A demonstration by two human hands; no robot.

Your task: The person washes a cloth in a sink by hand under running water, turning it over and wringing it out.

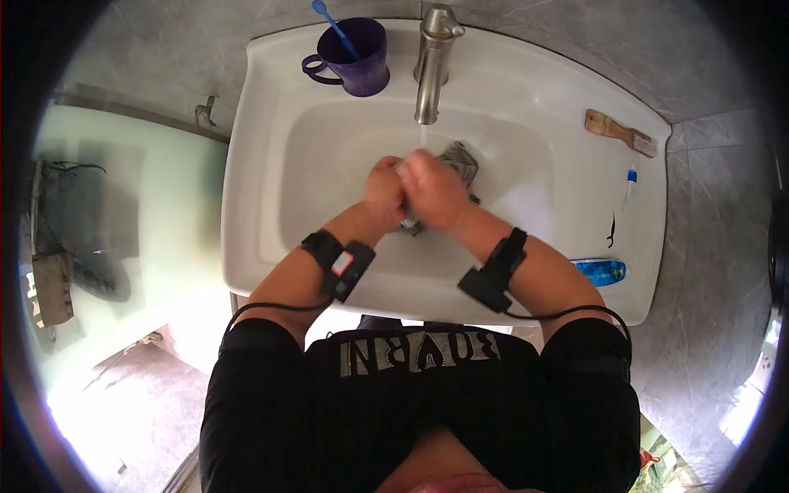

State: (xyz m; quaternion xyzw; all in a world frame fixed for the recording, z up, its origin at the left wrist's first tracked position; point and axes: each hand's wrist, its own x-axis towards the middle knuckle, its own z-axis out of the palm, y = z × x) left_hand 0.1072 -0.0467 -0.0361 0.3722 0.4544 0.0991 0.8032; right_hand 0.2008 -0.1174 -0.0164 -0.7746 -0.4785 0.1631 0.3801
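In the white sink [320,238], both my hands are together over a dark grey, wet-looking cloth [462,162]. My left hand [383,193] is closed around part of it, fingers curled inward. Against it presses my right hand [437,194], closed and somewhat blurred by motion. Folds of the cloth stick out beyond the right hand and below both hands; the part between my palms is hidden. A thin stream of water falls from the metal faucet [429,82] just above my hands.
A purple mug [362,70] holding a blue toothbrush [335,29] stands on the back left rim. Along the right rim lie a wooden-handled brush [612,127], a small blue-capped tube [630,185], a thin black item [611,230] and a blue packet [600,272].
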